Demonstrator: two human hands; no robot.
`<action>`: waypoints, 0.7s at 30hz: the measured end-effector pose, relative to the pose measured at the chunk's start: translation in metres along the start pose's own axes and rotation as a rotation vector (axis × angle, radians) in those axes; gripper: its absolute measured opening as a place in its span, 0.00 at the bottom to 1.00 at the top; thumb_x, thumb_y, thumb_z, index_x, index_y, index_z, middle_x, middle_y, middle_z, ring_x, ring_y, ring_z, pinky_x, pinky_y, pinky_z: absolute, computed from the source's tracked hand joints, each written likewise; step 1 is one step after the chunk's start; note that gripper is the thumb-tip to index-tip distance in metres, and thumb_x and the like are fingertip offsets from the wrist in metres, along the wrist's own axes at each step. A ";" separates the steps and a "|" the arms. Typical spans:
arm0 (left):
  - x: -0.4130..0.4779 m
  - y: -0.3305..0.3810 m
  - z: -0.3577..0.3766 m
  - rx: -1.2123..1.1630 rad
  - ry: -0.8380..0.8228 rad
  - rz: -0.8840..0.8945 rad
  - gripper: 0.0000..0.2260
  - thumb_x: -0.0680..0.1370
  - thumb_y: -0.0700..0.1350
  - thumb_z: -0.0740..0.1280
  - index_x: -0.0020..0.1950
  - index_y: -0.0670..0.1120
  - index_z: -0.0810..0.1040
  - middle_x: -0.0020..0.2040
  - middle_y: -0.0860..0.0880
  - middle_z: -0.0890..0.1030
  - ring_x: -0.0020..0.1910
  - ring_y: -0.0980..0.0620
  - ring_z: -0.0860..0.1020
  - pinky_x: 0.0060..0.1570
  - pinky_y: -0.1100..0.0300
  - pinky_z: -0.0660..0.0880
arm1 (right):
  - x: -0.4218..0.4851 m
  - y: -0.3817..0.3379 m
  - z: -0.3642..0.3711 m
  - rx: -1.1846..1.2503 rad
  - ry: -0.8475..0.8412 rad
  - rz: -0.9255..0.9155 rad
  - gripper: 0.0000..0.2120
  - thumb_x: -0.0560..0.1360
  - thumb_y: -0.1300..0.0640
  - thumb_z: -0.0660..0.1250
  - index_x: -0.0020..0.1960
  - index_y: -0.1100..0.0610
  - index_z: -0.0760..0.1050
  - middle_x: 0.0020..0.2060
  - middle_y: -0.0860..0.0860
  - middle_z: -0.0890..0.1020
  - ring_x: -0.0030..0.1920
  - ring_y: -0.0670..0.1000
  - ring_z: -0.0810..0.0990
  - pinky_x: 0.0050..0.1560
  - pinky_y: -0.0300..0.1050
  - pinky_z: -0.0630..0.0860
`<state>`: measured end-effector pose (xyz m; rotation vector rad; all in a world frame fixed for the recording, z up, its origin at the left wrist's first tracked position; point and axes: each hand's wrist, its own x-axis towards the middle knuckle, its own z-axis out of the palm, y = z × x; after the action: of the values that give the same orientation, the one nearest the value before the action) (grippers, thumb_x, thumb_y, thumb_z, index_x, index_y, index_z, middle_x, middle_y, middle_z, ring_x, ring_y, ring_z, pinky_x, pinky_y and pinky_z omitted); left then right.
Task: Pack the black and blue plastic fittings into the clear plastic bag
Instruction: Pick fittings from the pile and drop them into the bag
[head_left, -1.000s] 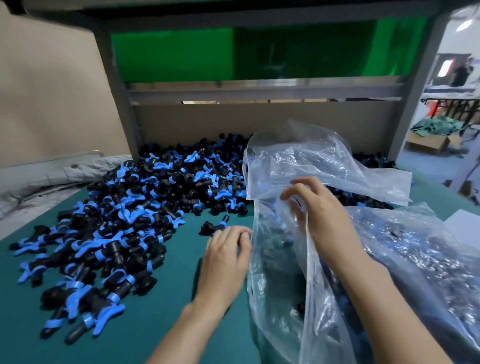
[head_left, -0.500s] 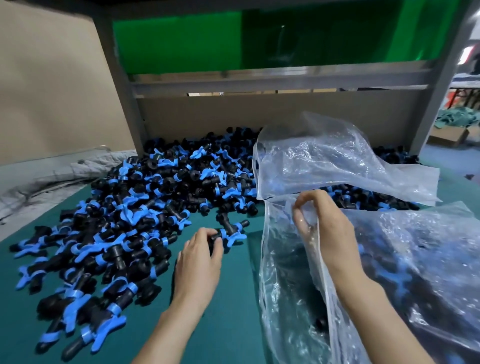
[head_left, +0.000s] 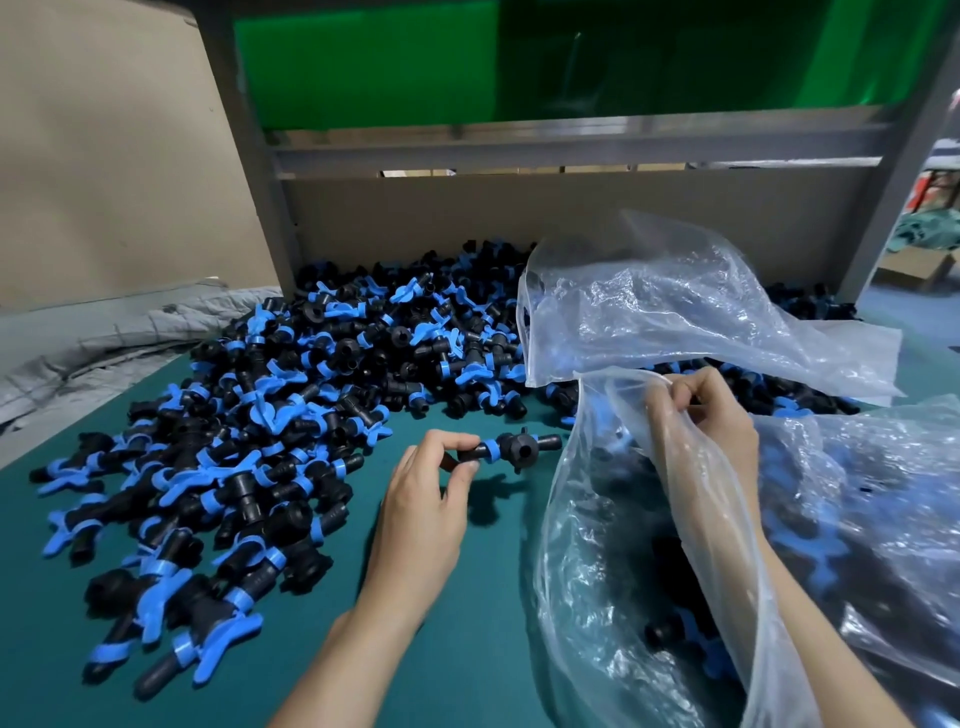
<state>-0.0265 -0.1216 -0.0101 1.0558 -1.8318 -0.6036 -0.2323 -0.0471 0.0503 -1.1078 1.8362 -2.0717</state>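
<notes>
A big heap of black and blue plastic fittings (head_left: 291, 415) covers the left and back of the green table. My left hand (head_left: 431, 499) pinches one black and blue fitting (head_left: 511, 449) by its end, lifted just above the table beside the bag. My right hand (head_left: 711, 415) grips the rim of the clear plastic bag (head_left: 623, 545) and holds its mouth up and open. Several fittings lie inside the bag, seen dimly through the plastic.
A second clear bag (head_left: 675, 312) lies crumpled over the back right of the heap. A filled bag (head_left: 893, 519) sits at the right. A grey shelf frame (head_left: 571, 150) and cardboard wall close the back. Grey padded cloth (head_left: 104, 353) lies at the left edge.
My left hand reached to the edge of the heap, picked up one fitting and now holds it towards the bag. My right hand kept its hold on the bag's rim.
</notes>
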 end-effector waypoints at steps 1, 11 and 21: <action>0.000 -0.001 0.000 -0.004 0.000 0.000 0.08 0.80 0.51 0.64 0.51 0.66 0.70 0.47 0.60 0.77 0.46 0.59 0.76 0.41 0.60 0.70 | 0.000 -0.001 0.000 0.010 0.001 0.007 0.12 0.75 0.57 0.65 0.37 0.54 0.64 0.29 0.44 0.70 0.28 0.45 0.64 0.29 0.40 0.63; 0.000 0.001 -0.001 -0.085 0.017 0.013 0.12 0.79 0.46 0.67 0.50 0.65 0.73 0.49 0.66 0.79 0.45 0.60 0.77 0.42 0.69 0.72 | 0.003 0.000 -0.004 0.055 -0.001 0.014 0.12 0.75 0.56 0.66 0.39 0.57 0.65 0.29 0.47 0.71 0.27 0.46 0.65 0.28 0.40 0.64; 0.000 0.003 -0.002 -0.148 -0.004 -0.004 0.08 0.80 0.47 0.67 0.52 0.61 0.76 0.49 0.66 0.81 0.45 0.61 0.79 0.43 0.70 0.73 | 0.003 0.000 -0.001 0.049 0.010 0.015 0.11 0.74 0.55 0.66 0.38 0.55 0.65 0.29 0.46 0.71 0.26 0.44 0.65 0.25 0.36 0.65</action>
<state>-0.0258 -0.1203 -0.0064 0.9601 -1.7608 -0.7320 -0.2349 -0.0477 0.0510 -1.0701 1.7830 -2.1057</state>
